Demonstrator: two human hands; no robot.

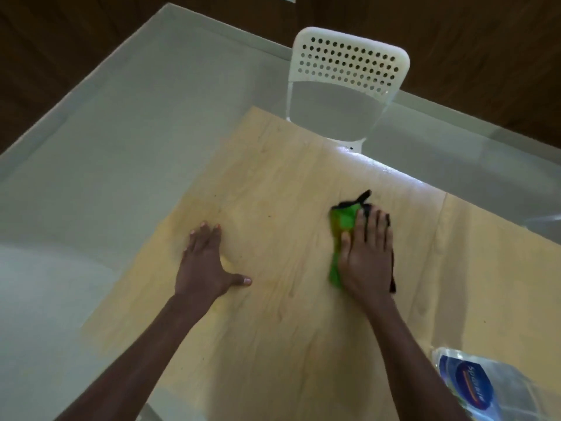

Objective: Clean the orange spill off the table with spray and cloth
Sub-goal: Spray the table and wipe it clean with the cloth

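clear bottle, lower right: blue label, lettering blurred, unreadable.

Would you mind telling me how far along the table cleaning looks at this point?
Spraying looks finished: the spray bottle sits aside at the near right, untouched. Wiping is in hand: the right hand presses the green cloth flat on the wooden table, while the left hand rests flat beside it. No clear orange spill shows, only a faint yellowish patch by the left hand, perhaps still needing a pass.
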